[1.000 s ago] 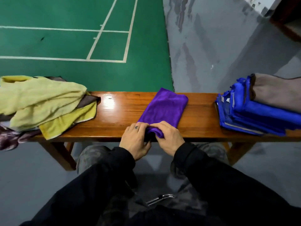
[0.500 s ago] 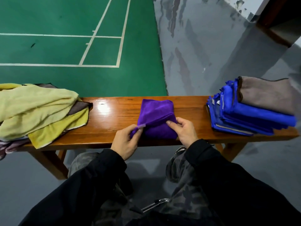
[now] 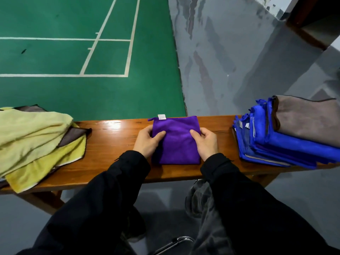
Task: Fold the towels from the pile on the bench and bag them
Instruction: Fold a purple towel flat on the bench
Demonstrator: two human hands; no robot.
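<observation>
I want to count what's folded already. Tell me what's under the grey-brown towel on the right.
Under the grey-brown towel lies a stack of folded blue towels resting on the wooden bench. Their layered edges show, but the exact count stays unclear, and anything beneath the grey-brown towel's far side is covered.

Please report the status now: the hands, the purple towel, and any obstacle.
Left hand and right hand grip purple towel sides. Towel folded square, flat on bench. Nothing in the way.

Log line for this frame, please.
stage: folding | purple towel folded square on bench | left hand, right hand grip its sides | folded stack right
</observation>
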